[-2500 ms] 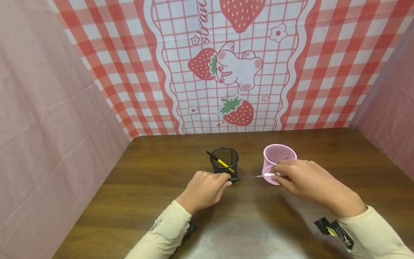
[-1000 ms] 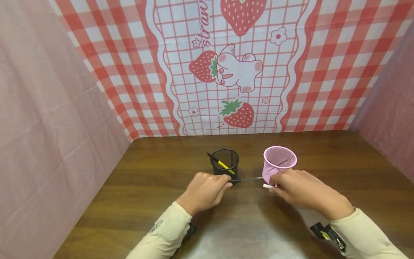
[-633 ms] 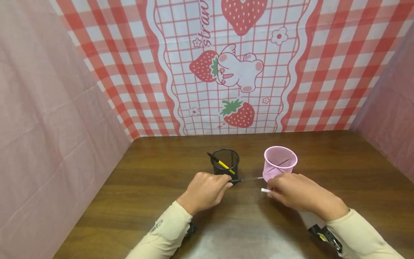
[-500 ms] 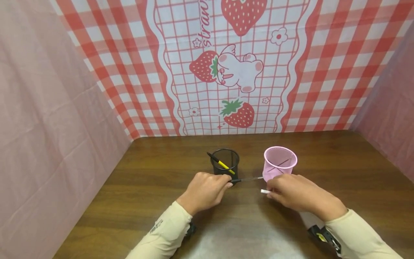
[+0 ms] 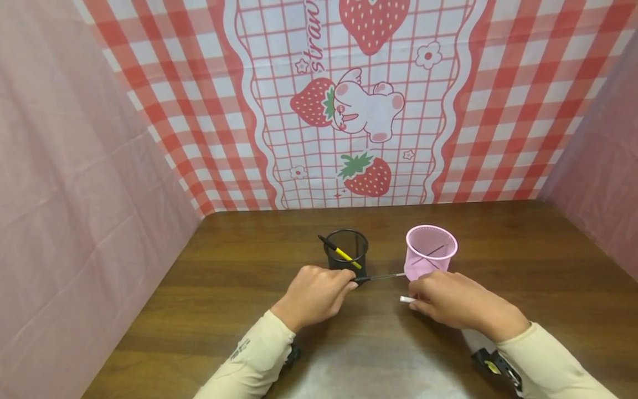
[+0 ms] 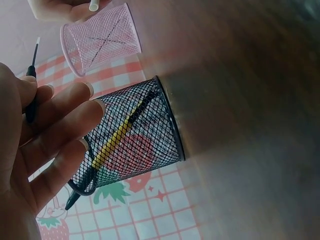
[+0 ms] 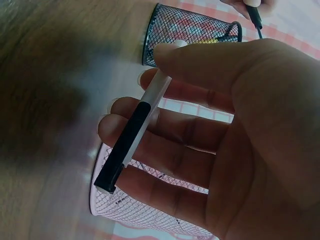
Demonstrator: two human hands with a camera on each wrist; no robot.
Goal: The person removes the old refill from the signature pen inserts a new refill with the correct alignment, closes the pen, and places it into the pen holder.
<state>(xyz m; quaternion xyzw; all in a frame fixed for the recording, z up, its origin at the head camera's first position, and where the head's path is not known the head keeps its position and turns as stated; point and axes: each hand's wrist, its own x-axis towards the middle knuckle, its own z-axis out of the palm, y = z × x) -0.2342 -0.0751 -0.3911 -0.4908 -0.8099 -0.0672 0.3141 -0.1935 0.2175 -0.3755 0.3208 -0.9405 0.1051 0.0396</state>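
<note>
Between thumb and fingers my left hand [image 5: 314, 296] pinches the black front section of a pen [image 5: 361, 279]. A thin refill [image 5: 386, 276] with a pale end sticks out of it to the right. My right hand [image 5: 456, 302] pinches the white pen barrel [image 5: 406, 299], nearer the person and apart from the refill. The right wrist view shows a black strip and a black end on this barrel [image 7: 132, 130]. Behind the left hand stands a black mesh cup [image 5: 366, 247]. Behind the right hand is a pink mesh cup [image 5: 417, 266], its lower front partly hidden.
A yellow pen with a black end [image 5: 345, 255] leans inside the black cup. Thin dark lines cross at the pink cup. Both cups stand upright on the brown wooden table [image 5: 249, 249]. Behind rises a strawberry-print cloth [image 5: 359, 111], with a plain pink cloth [image 5: 89, 166] at the left.
The right hand has drawn the white barrel off the refill's end and brought it toward the person, slightly left. The left hand and both cups have stayed in place.
</note>
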